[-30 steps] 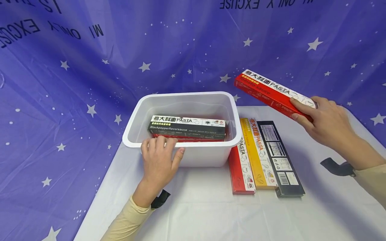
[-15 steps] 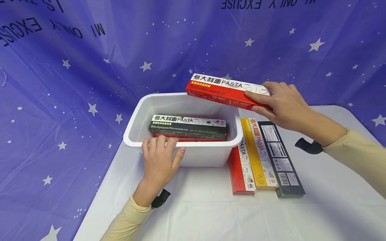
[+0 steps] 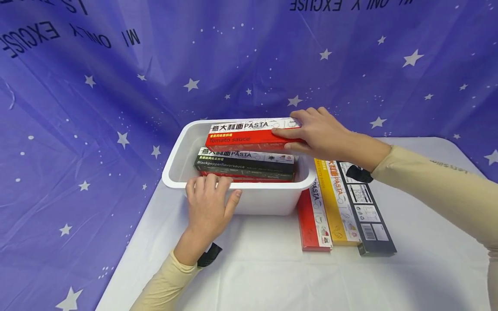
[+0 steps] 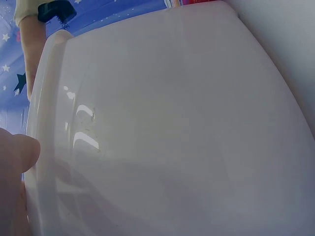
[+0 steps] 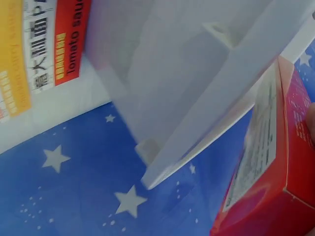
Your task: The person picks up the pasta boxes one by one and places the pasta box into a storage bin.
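Note:
A red and white box of tomato sauce pasta (image 3: 241,139) is held by its right end in my right hand (image 3: 317,131). It lies over the white plastic bin (image 3: 268,201), tilted slightly, above a black pepper pasta box (image 3: 245,165) inside. Beneath that black box, a strip of red box (image 3: 258,180) shows. My left hand (image 3: 208,203) grips the bin's near rim with its fingers hooked over the edge. In the left wrist view, a fingertip (image 4: 29,152) touches the rim beside the bin's wall (image 4: 162,123). The right wrist view catches the held box's red end (image 5: 295,162).
Right of the bin, a red pasta box (image 3: 311,224), a yellow chicken curry box (image 3: 334,207) and a black box (image 3: 367,216) lie side by side on the white-covered table (image 3: 264,276). A blue star-patterned cloth (image 3: 249,56) hangs behind.
My right hand has carried the tomato sauce box leftward and down, from the upper right to over the bin. My left hand stays at the rim.

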A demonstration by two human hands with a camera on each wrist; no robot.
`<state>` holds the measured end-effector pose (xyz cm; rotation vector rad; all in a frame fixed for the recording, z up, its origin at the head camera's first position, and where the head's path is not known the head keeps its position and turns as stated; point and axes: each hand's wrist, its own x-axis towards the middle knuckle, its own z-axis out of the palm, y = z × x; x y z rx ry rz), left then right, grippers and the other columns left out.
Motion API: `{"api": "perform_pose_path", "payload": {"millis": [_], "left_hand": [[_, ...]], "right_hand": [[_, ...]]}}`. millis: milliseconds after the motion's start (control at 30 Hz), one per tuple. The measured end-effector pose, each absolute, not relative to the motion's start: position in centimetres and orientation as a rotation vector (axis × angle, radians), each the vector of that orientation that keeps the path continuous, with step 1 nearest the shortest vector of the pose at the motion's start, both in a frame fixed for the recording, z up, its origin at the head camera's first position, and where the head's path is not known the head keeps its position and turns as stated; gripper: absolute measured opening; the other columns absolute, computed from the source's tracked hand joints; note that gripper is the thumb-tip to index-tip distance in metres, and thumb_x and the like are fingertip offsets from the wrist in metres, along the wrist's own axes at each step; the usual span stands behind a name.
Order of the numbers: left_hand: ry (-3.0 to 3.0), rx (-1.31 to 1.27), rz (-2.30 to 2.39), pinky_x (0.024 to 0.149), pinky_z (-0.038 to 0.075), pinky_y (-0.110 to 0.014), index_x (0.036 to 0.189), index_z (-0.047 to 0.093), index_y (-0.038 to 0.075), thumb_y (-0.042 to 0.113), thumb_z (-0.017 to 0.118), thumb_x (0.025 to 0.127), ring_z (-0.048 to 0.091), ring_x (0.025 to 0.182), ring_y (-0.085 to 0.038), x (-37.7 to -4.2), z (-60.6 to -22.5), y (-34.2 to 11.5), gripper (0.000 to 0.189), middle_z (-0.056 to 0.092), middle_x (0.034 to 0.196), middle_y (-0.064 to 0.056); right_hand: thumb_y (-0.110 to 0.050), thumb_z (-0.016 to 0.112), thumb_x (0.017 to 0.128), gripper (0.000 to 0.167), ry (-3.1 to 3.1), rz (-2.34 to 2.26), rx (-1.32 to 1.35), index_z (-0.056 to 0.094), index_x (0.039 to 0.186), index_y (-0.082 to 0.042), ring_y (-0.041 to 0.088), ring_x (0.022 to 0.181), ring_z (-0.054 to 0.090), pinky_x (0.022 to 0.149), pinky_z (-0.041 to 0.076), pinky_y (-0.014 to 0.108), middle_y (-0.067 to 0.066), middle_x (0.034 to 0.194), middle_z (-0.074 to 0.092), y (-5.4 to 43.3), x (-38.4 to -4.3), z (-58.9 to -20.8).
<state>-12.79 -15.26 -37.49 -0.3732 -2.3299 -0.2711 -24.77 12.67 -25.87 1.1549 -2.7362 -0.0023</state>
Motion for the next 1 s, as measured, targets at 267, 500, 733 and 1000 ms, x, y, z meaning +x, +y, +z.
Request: {"api": "perform_pose_path", "payload": {"millis": [267,500,733,1000], "left_hand": [[-2.331,-0.384,-0.275,0.094,0.035,-0.055,0.101,0.064,0.008,0.041,0.060,0.095,0.051,0.089,-0.037,-12.9,-37.6,-15.1,0.033,0.057,0.091,-0.016],[-2.337,-0.389,-0.270,0.096,0.034,-0.056,0.102,0.063,0.009,0.045,0.051,0.099,0.052,0.090,-0.037,-12.9,-37.5,-15.2,0.038,0.057,0.091,-0.014],[-2.350,-0.381,-0.272,0.095,0.034,-0.056,0.102,0.064,0.009,0.043,0.055,0.098,0.052,0.090,-0.037,-12.8,-37.4,-15.3,0.035,0.058,0.092,-0.015],[-2.377,-0.367,-0.266,0.095,0.034,-0.055,0.104,0.064,0.010,0.041,0.059,0.097,0.051,0.092,-0.036,-12.7,-37.2,-15.4,0.033,0.058,0.095,-0.015]], "right_hand": [[-0.044,0.066,0.096,0.052,-2.775,-0.029,1.255,0.054,0.146,-0.038,0.041,0.121,0.053,0.102,0.040,0.054,0.023,0.142,0.055,9.6,-25.8,-26.2],[-0.047,0.064,0.097,0.053,-2.816,-0.067,1.295,0.050,0.148,-0.041,0.037,0.120,0.055,0.102,0.041,0.051,0.019,0.140,0.059,7.1,-26.5,-26.2],[-0.045,0.062,0.099,0.053,-2.880,-0.083,1.311,0.048,0.149,-0.040,0.035,0.117,0.055,0.100,0.041,0.050,0.018,0.137,0.060,5.6,-27.1,-25.5],[-0.040,0.062,0.098,0.053,-2.973,-0.046,1.306,0.048,0.149,-0.041,0.034,0.122,0.053,0.103,0.039,0.051,0.016,0.138,0.059,4.2,-27.9,-24.8]]}}
